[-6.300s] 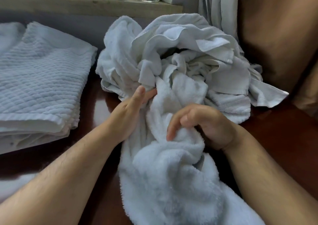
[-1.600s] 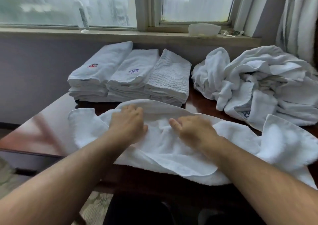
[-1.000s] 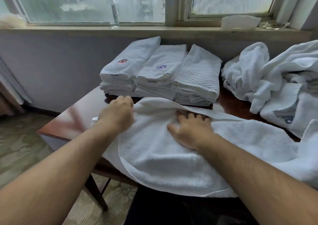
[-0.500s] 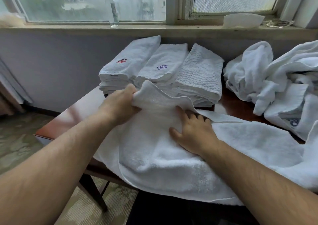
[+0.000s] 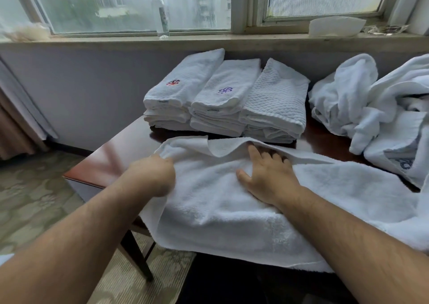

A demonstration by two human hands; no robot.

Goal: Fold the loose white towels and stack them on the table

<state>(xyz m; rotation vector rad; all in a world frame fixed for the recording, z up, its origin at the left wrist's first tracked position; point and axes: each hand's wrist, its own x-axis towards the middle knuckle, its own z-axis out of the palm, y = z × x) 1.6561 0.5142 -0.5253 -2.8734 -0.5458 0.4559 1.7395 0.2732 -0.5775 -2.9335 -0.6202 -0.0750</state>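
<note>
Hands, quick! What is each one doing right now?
Left hand: closed, gripping the edge of the fluffy white terry towel.
Right hand: open, pressing flat on that towel.

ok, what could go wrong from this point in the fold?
1. The towel overhangs the front edge of the table; if the right hand stops pressing, it may slide off.
2. Its rumpled far edge lies close to the folded stacks; the left hand, gripping the left edge, could knock them folding over.
3. Its right end lies near the loose pile and may drag it.
</note>
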